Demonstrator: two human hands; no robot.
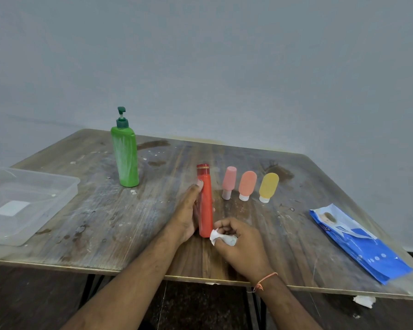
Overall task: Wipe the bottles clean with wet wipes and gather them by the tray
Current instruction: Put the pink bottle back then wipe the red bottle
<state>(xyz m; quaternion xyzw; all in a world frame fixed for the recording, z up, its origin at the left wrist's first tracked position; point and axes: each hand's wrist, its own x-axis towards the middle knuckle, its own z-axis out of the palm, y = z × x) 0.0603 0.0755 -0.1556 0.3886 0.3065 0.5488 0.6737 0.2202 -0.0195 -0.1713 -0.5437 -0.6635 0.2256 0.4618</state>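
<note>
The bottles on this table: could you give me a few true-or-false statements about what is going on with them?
1. The left hand holds the red bottle upright on the table. True.
2. The right hand is empty. False: it grips a crumpled white wipe near the base of the red bottle.
3. The green pump bottle lies inside the clear tray. False: it stands on the table, apart from the tray.
4. Three small tubes, pink, orange and yellow, stand cap-down in a row to the right of the red bottle. True.
5. The blue wipes pack lies at the right of the table. True.
</note>
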